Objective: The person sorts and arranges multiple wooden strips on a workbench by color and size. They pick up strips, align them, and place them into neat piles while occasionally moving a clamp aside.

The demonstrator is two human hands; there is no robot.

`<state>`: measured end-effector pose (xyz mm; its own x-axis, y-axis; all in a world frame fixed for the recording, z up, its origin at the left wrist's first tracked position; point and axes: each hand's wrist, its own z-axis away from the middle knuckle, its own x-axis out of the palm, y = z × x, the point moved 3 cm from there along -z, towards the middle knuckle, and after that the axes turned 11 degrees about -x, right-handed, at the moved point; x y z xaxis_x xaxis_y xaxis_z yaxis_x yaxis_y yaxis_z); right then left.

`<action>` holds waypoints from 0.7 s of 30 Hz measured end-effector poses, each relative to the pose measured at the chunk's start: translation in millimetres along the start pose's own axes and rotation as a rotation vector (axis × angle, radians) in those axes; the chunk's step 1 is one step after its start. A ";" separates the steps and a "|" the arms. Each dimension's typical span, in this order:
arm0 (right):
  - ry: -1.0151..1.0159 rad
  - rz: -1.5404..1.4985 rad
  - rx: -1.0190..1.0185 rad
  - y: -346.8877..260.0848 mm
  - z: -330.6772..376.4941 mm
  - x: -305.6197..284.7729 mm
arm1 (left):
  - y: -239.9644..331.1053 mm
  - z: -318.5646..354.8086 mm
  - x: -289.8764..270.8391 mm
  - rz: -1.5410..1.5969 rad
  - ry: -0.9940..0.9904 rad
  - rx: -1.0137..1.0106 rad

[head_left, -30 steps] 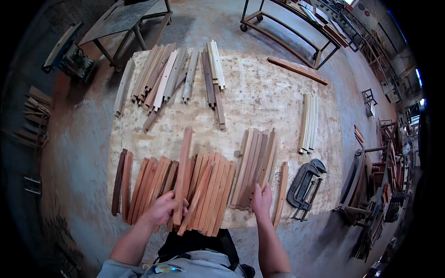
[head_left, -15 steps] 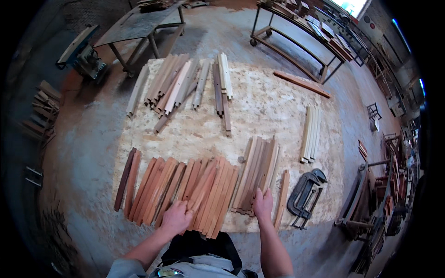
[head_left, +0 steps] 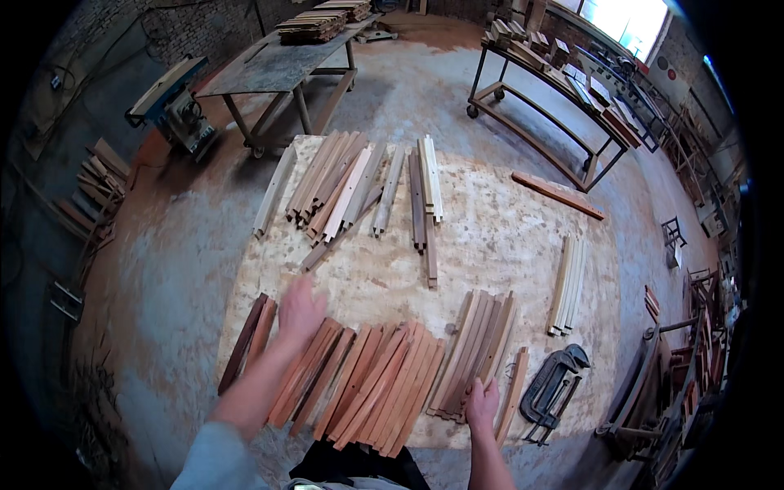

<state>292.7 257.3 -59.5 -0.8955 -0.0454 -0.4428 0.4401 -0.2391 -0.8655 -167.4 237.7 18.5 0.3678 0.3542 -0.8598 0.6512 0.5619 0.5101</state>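
My left hand (head_left: 302, 312) is stretched out above the far ends of the reddish wooden strips (head_left: 376, 388); motion smears its fingers, and I see nothing held in it. The reddish strips lie side by side along the near edge of the board, one slanting across the others. Closed around the near end of a brown wooden strip (head_left: 496, 339), my right hand (head_left: 482, 403) rests at the right side of a group of brownish strips (head_left: 465, 355). Two darker strips (head_left: 242, 339) lie left of my left forearm, which covers part of the reddish row.
Pale and brown strips (head_left: 331, 184) lie at the board's far side. Right of my right hand are a single strip (head_left: 513, 396), black C-clamps (head_left: 555, 392) and pale strips (head_left: 567, 286). A metal table (head_left: 282, 69) and a wheeled rack (head_left: 531, 114) stand beyond the board (head_left: 490, 245).
My left hand has let go of a reddish strip, now lying across the row, and moved forward over the far ends. My right hand keeps its grip. The view has tilted up.
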 end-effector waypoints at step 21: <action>0.065 -0.192 0.062 -24.6 6.5 6.4 | -13.5 -169.5 84.7 0.115 -0.351 -0.555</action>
<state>275.7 256.6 -39.6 -0.9556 0.0689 -0.2866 0.2547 -0.2967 -0.9204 -257.5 386.8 -57.2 0.6700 0.2227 -0.7081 0.1913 0.8699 0.4546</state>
